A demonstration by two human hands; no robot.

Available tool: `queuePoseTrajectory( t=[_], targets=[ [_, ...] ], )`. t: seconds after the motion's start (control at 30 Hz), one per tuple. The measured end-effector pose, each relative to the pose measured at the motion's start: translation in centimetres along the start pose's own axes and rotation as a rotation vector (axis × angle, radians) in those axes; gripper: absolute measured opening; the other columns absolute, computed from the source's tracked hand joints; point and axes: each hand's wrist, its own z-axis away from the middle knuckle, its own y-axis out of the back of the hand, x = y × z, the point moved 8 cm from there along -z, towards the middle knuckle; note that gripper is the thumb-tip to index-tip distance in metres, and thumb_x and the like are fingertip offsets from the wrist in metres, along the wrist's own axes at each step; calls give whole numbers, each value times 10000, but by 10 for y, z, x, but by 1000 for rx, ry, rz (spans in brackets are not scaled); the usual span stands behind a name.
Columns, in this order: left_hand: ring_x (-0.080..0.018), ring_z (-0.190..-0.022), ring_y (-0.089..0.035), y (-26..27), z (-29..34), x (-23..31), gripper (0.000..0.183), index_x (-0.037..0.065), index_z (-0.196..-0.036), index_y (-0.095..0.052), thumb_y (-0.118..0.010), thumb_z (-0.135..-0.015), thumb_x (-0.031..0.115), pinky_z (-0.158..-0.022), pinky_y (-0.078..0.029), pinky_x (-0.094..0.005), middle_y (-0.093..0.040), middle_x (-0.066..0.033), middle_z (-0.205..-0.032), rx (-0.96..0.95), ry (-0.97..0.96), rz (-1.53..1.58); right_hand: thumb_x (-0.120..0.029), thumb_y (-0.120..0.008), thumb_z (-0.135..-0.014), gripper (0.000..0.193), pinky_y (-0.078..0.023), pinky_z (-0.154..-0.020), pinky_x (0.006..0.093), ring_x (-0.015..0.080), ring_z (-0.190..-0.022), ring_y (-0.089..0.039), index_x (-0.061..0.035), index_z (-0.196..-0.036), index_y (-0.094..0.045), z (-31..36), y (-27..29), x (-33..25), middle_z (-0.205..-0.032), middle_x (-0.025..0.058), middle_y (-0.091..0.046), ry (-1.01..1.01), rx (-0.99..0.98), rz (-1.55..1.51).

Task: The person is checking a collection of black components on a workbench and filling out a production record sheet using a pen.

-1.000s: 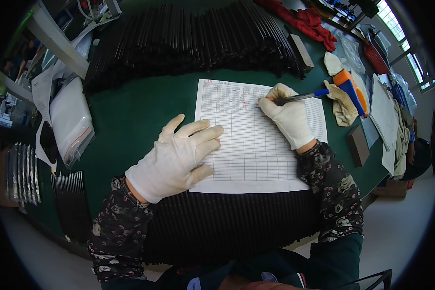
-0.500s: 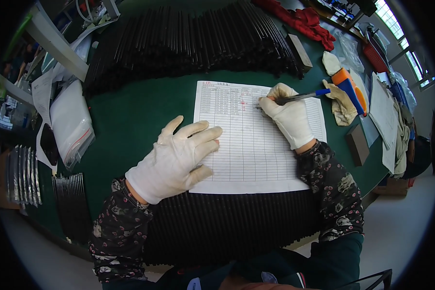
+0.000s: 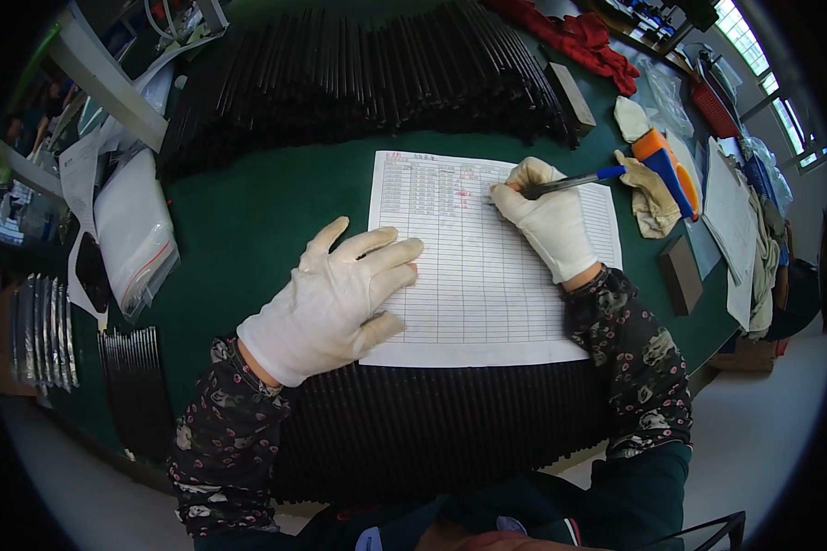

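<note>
Paper form (image 3: 487, 303) is laid on the green surface (image 3: 230, 248), between a far pile of black rods (image 3: 358, 73) and a near row of black rods (image 3: 441, 413). Its topmost rows are filled with small entries (image 3: 423, 188), with a few red marks (image 3: 465, 195) beside them; whether all of these are printed or handwritten cannot be told. The rows below are left blank, so the form is judged to be filled only in a small part, with most of the grid left. The left hand (image 3: 326, 308) is laid over the form's left edge, its fingers spread. A pen (image 3: 574, 182) is pinched between the thumb and fingers of the right hand (image 3: 549, 220), over the form's upper part; whether the form is touched by its tip cannot be told
</note>
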Motion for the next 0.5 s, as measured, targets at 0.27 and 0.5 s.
queuePoseTrajectory(
  t=[0.27, 0.5],
  targets=[
    [-263, -1245, -454, 0, -1, 0, 398, 56, -1100, -590, -700, -755, 223, -1076, -270, -533, -525, -76, -1301, -14, 5, -24, -94, -675, -787, 172, -412, -600, 216, 63, -627, -452, -26, -712, -535, -1, 0, 3, -666, -15, -523, -18, -8, -5],
    [-281, -1249, -449, 0, -2, 0, 411, 45, -1103, -589, -709, -740, 196, -1086, -253, -536, -531, -96, -1305, -30, 17, 0, -90, -686, -779, 152, -448, -586, 243, 100, -589, -494, -1, -736, -571, -1, 1, 2, -638, 38, -568, 20, 14, -5]
  ],
)
